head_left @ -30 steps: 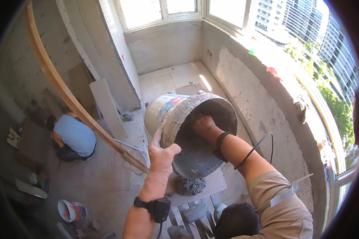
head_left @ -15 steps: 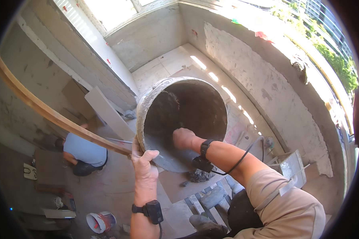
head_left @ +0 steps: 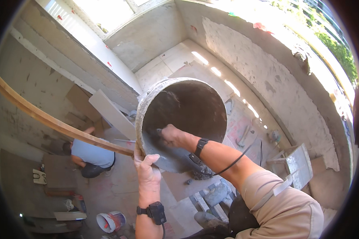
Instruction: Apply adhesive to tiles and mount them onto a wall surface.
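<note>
A large grey, mortar-crusted bucket point(head_left: 183, 119) is tipped with its mouth toward me. My left hand point(head_left: 146, 165) grips its lower left rim, the thumb lying over the edge and the other fingers hidden behind the wall. Inside the mouth, my right hand point(head_left: 172, 136) is closed, close to the lower left inner wall. Something dark shows at its fingers, too blurred to name. Grey wet-looking material smears the bucket's lower inside. A long wooden strip point(head_left: 64, 125) runs from the far left to my left hand; whether they touch I cannot tell.
At left, a person in a light blue shirt point(head_left: 92, 153) crouches by a brown board point(head_left: 60, 171). Below stand a white bucket point(head_left: 111, 222) and a slatted wooden pallet point(head_left: 211, 203). A hammer point(head_left: 243, 136) and a box-like stool point(head_left: 299, 165) lie right, near the low wall.
My right hand has moved left inside the bucket, toward its left wall. My left hand keeps its hold on the rim. The surroundings have shifted slightly in view.
</note>
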### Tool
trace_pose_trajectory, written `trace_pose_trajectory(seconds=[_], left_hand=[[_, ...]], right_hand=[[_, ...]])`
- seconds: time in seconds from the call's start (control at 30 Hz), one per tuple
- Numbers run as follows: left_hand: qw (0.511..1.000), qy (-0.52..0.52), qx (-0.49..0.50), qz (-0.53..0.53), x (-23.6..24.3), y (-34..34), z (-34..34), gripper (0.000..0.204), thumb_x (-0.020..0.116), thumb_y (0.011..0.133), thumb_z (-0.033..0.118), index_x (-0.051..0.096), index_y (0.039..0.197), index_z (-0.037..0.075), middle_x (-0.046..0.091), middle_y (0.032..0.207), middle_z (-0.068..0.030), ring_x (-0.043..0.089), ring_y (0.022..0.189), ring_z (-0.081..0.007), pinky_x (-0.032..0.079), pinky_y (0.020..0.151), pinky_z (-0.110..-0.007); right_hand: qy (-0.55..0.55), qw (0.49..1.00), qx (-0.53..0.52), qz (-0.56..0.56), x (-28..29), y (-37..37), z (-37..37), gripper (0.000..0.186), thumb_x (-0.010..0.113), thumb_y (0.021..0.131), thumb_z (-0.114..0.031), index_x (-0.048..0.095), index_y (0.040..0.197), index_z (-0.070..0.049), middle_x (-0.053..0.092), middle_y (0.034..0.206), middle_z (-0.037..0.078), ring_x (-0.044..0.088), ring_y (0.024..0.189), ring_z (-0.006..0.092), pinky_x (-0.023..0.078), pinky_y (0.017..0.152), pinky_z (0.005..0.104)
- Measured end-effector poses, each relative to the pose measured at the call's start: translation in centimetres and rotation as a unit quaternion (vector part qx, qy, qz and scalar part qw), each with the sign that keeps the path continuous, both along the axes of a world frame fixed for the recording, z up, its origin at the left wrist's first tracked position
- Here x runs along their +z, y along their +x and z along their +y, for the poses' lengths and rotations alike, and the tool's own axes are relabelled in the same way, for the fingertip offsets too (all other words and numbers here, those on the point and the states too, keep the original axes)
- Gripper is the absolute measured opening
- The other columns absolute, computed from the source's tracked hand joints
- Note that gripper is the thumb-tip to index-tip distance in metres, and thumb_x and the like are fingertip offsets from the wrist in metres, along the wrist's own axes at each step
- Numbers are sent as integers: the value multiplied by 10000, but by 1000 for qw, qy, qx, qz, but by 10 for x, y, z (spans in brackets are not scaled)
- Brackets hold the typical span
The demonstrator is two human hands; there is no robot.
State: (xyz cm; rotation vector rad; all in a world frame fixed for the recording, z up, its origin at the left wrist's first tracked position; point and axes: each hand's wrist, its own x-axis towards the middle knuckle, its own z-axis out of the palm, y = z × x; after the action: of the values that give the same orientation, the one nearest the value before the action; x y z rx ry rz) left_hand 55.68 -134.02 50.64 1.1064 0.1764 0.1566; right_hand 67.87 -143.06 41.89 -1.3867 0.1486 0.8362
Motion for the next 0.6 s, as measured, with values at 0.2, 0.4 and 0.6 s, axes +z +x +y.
trace_pose_trajectory(seconds=[0.2,0.4,0.6], left_hand=[[1000,6,12,-12,-1,-1,-11,723,587,620,-19,451,1330,2,542,1230,-101,519,1152,-262,410,1032,-354],[998,-17,62,-15,-3,9,-3,698,556,641,-35,457,1332,1,550,1226,-107,524,1141,-263,413,1027,-363],[983,-128,121,54,-12,31,37,466,558,718,24,555,1184,19,598,1135,-111,568,1048,-266,466,942,-381]], right_hand=[[259,953,-115,107,19,7,0,225,519,951,-229,518,788,-73,476,624,25,421,477,107,281,370,257],[283,941,-161,90,47,-19,-41,95,488,962,-193,518,964,-103,484,742,6,395,496,71,264,383,219],[137,979,0,-154,132,-82,-177,374,492,963,-188,478,1304,-37,532,773,23,431,503,69,337,447,216]])
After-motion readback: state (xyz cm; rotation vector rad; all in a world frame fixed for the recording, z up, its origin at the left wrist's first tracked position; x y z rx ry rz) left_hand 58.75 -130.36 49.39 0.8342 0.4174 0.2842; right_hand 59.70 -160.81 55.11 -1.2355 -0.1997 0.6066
